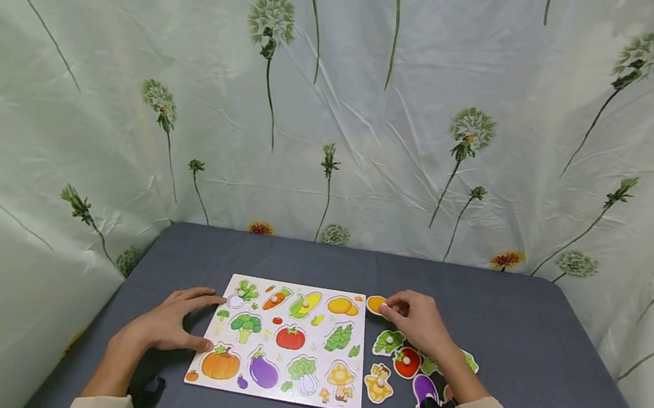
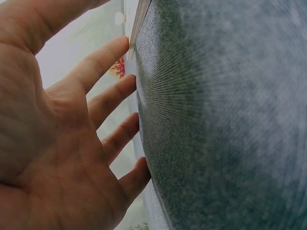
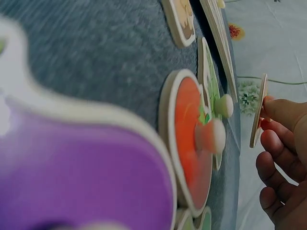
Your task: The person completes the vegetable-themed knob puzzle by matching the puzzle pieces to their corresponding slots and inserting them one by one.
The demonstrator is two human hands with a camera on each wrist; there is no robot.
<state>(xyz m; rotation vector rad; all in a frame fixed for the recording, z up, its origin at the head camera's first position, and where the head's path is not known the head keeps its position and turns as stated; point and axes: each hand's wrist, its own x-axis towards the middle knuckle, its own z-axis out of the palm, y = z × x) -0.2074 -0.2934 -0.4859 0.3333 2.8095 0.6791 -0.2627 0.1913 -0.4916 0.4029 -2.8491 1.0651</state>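
Observation:
A white vegetable puzzle board (image 1: 264,315) lies flat on the table. My left hand (image 1: 170,322), fingers spread, touches its left edge with thumb and index finger; in the left wrist view the other fingertips reach the dark cloth. Just beyond the board's top right corner, my right hand (image 1: 420,322) pinches a yellow puzzle piece (image 1: 376,304) between thumb and finger. The right wrist view shows this piece (image 3: 258,112) edge-on, raised off the table. Knobs stand on the turnip (image 1: 236,301), carrot (image 1: 274,300) and corn (image 1: 304,305) in the board's top row.
Right of the board lie loose knobbed pieces: a leafy green (image 1: 388,343), a tomato (image 1: 407,364), mushrooms (image 1: 378,385) and an eggplant (image 1: 425,388). Others are partly hidden under my right forearm. A dark grey cloth (image 1: 305,262) covers the table; a dandelion-print curtain (image 1: 377,133) hangs behind.

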